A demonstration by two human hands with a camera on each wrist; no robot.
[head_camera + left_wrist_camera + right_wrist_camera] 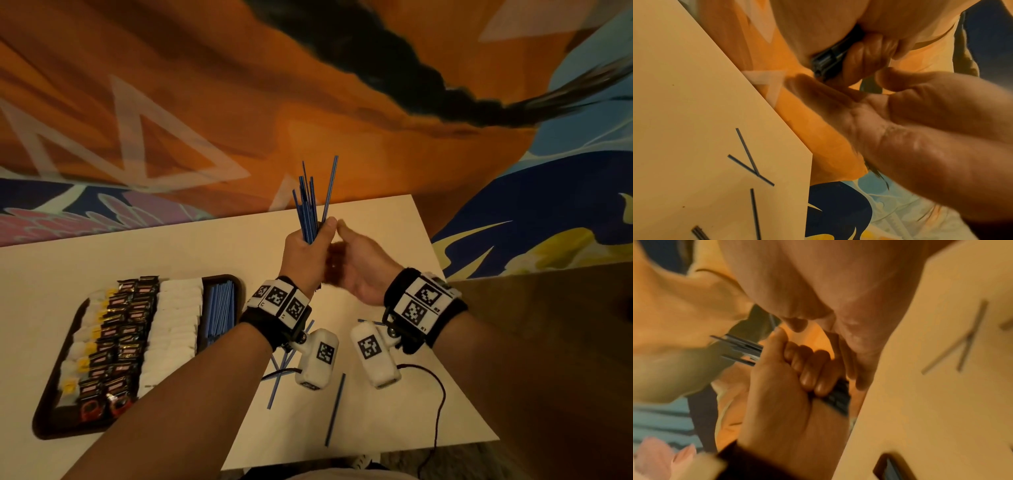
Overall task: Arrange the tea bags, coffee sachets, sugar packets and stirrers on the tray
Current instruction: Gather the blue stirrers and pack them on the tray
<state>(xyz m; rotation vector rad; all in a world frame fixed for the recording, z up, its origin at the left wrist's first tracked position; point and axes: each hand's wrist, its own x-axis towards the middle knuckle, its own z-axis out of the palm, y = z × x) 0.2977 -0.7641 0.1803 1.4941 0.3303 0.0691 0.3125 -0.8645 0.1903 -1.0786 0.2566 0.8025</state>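
Many thin blue plastic stirrers (310, 209) are held upright in a bunch by the left hand (305, 253), whose fingers are curled tight around them, above the pale table (212, 246). They are likely held on end so that their tips can be evened up before they are laid down. The right hand (363, 267) is kept just beside the bunch with its palm open and its fingers fairly straight; nothing is held in it. It seems to be set against the low ends of the bunch, but that spot is blurred. On the dark oblong tray (61, 380), to the left, rows are already laid: tea bags with yellow tags (80, 346), dark coffee sachets (120, 335), white sugar packets (174, 325), and more blue sticks (219, 308) in the end slot. A few loose stirrers (335, 407) are left lying on the table near the wrists. Some of these are hidden under the wrist cameras (317, 359), so they cannot be counted.
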